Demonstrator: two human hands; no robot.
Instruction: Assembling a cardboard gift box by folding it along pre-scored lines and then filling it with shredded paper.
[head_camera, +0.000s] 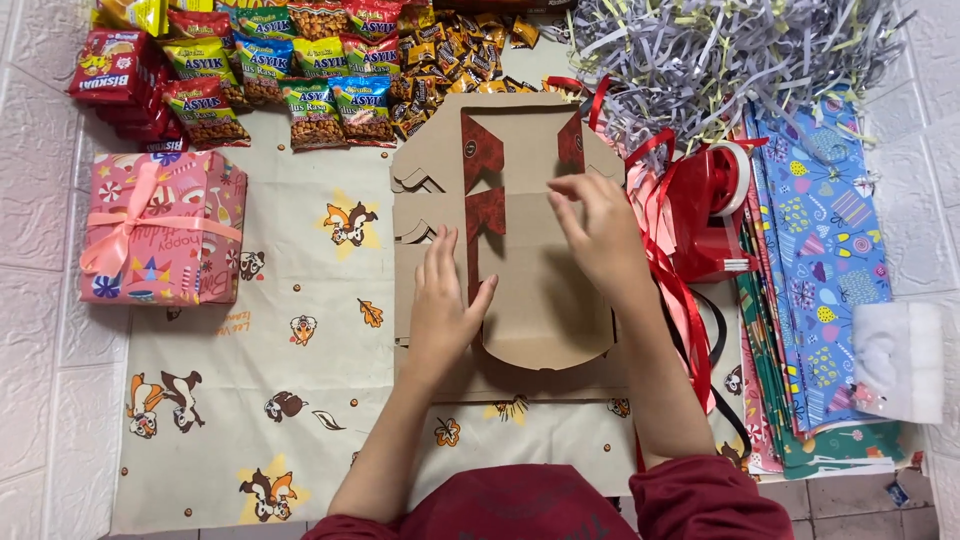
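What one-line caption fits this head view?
Left hand and right hand press flat on an unfolded brown cardboard box, between a wrapped pink gift and a red tape dispenser.

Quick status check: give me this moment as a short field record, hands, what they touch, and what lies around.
left hand: flat, palm down, on the cardboard box blank
right hand: fingers pinching at a flap of the blank
surface: printed cloth
left of blank: pink wrapped gift
top left: snack packets
top right: shredded paper
right of blank: red tape dispenser, red ribbon, wrapping paper sheets
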